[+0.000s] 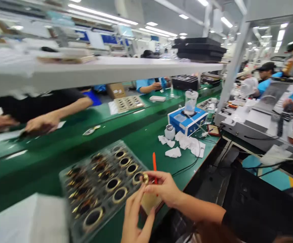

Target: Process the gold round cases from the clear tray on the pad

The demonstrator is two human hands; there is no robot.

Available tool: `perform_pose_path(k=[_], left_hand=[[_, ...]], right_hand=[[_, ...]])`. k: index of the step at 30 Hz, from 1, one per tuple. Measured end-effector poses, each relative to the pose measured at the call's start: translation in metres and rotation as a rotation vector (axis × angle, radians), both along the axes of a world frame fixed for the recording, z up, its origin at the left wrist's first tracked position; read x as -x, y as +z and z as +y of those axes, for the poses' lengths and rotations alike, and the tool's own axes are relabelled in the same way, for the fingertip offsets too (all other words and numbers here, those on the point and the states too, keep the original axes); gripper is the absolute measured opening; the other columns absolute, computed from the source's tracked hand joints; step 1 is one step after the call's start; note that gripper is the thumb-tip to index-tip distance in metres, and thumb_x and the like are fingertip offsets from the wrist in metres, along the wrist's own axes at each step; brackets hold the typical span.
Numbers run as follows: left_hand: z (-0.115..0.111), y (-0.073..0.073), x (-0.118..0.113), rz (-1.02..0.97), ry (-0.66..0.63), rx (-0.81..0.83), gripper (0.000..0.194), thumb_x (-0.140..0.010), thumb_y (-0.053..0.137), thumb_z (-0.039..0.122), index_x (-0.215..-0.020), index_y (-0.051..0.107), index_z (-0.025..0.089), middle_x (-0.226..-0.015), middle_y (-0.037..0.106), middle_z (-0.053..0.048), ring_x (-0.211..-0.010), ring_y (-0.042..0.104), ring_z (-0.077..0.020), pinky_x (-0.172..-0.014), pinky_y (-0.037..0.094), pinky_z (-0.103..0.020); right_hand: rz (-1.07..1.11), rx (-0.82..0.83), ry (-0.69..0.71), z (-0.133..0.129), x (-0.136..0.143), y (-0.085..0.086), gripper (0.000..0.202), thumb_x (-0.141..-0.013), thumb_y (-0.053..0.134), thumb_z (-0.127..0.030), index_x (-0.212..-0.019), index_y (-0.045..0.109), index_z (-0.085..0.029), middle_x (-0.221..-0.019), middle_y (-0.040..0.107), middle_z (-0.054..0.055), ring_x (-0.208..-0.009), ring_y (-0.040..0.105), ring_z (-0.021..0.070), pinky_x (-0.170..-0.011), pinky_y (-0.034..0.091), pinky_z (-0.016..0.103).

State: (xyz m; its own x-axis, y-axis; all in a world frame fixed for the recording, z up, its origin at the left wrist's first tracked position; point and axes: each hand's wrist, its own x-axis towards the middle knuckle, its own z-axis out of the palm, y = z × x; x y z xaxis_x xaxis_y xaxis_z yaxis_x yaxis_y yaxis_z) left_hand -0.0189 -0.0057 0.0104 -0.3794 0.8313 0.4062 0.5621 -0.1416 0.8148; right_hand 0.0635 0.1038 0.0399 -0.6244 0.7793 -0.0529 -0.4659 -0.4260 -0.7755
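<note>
My left hand [134, 216] and my right hand [163, 188] meet at the near edge of the green bench [146, 138]. Between their fingertips sits a small gold ring part [145, 178]. My right hand also grips a thin orange stick [154, 165] that points upward. Just left of my hands lies a clear tray [99, 189] holding several gold rings in round pockets. Under my hands lies a tan card [149, 202].
Crumpled white wipes [184, 144], a small white bottle [170, 131] and a blue box with a clear jar [186, 119] stand farther right on the bench. Other people's arms [47, 118] reach in across the bench. A white shelf [98, 72] runs overhead.
</note>
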Motion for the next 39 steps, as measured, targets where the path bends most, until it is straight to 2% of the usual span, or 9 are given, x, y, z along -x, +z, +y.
perform_pose_path(k=[1, 5, 8, 11, 13, 19, 22, 33, 39], left_hand=[[-0.002, 0.005, -0.005, 0.059, -0.04, 0.012, 0.051, -0.093, 0.053, 0.027, -0.142, 0.046, 0.037, -0.131, 0.052, -0.009, -0.124, 0.054, -0.0312, -0.104, 0.049, -0.049], [-0.007, 0.021, -0.024, 0.234, 0.089, -0.01, 0.062, -0.093, 0.052, 0.024, -0.151, 0.034, 0.032, -0.137, 0.053, -0.012, -0.121, 0.052, -0.0306, -0.102, 0.049, -0.051], [-0.008, 0.025, -0.03, 0.181, 0.084, 0.02, 0.072, -0.091, 0.054, 0.021, -0.155, 0.024, 0.033, -0.146, 0.049, -0.01, -0.126, 0.046, -0.0288, -0.107, 0.044, -0.051], [-0.012, 0.023, -0.025, 0.081, 0.07, 0.006, 0.072, -0.089, 0.055, 0.018, -0.153, 0.026, 0.032, -0.147, 0.047, -0.009, -0.13, 0.044, -0.0266, -0.11, 0.041, -0.049], [-0.016, 0.019, -0.016, 0.063, 0.125, -0.007, 0.064, -0.089, 0.054, 0.018, -0.148, 0.034, 0.03, -0.146, 0.048, -0.01, -0.132, 0.043, -0.026, -0.11, 0.04, -0.048], [-0.03, -0.004, 0.004, 0.078, 0.408, -0.01, 0.038, -0.087, 0.054, 0.017, -0.125, 0.055, 0.022, -0.129, 0.061, -0.01, -0.122, 0.052, -0.025, -0.102, 0.046, -0.047], [-0.031, -0.016, 0.003, 0.034, 0.404, 0.009, 0.032, -0.085, 0.055, 0.015, -0.116, 0.06, 0.022, -0.123, 0.065, -0.009, -0.116, 0.056, -0.0243, -0.099, 0.048, -0.046], [-0.02, -0.026, 0.0, 0.014, 0.382, 0.051, 0.028, -0.083, 0.053, 0.01, -0.106, 0.066, 0.022, -0.115, 0.069, -0.006, -0.111, 0.058, -0.0235, -0.1, 0.046, -0.045], [-0.019, -0.026, 0.0, 0.02, 0.381, 0.071, 0.027, -0.084, 0.053, 0.011, -0.104, 0.067, 0.022, -0.115, 0.069, -0.006, -0.11, 0.058, -0.0236, -0.099, 0.046, -0.044]], right_hand=[[-0.012, -0.002, 0.001, 0.0, -0.003, 0.001, 0.058, -0.041, 0.096, -0.037, -0.095, 0.079, -0.023, -0.089, 0.074, 0.001, -0.075, 0.063, 0.0143, -0.077, 0.051, 0.029], [-0.087, -0.042, 0.058, 0.004, -0.014, 0.003, 0.054, -0.045, 0.094, -0.033, -0.096, 0.079, -0.026, -0.098, 0.076, 0.002, -0.085, 0.067, 0.0176, -0.085, 0.053, 0.032], [-0.12, -0.119, 0.137, 0.011, -0.022, 0.0, 0.054, -0.049, 0.094, -0.033, -0.101, 0.078, -0.029, -0.104, 0.076, 0.002, -0.093, 0.068, 0.0202, -0.089, 0.054, 0.035], [-0.187, -0.276, 0.211, 0.026, -0.03, -0.004, 0.054, -0.054, 0.093, -0.036, -0.105, 0.077, -0.03, -0.109, 0.075, 0.002, -0.098, 0.067, 0.0222, -0.091, 0.053, 0.037], [-0.28, -0.488, 0.235, 0.04, -0.034, -0.007, 0.054, -0.058, 0.091, -0.04, -0.108, 0.076, -0.029, -0.109, 0.074, 0.003, -0.096, 0.066, 0.0222, -0.089, 0.053, 0.038], [-0.614, -1.473, 0.32, 0.079, -0.034, -0.004, 0.045, -0.075, 0.082, -0.033, -0.117, 0.072, -0.025, -0.104, 0.071, 0.009, -0.09, 0.06, 0.0242, -0.083, 0.052, 0.042], [-0.66, -1.706, 0.407, 0.081, -0.029, -0.003, 0.046, -0.076, 0.081, -0.024, -0.12, 0.069, -0.02, -0.104, 0.07, 0.011, -0.093, 0.059, 0.0258, -0.084, 0.051, 0.043], [-0.743, -1.888, 0.604, 0.067, -0.018, 0.008, 0.039, -0.074, 0.076, -0.008, -0.112, 0.071, -0.018, -0.111, 0.069, 0.011, -0.091, 0.053, 0.0252, -0.086, 0.048, 0.043], [-0.78, -1.879, 0.66, 0.064, -0.017, 0.015, 0.038, -0.076, 0.077, -0.012, -0.112, 0.071, -0.019, -0.106, 0.068, 0.011, -0.092, 0.051, 0.0254, -0.088, 0.047, 0.042]])
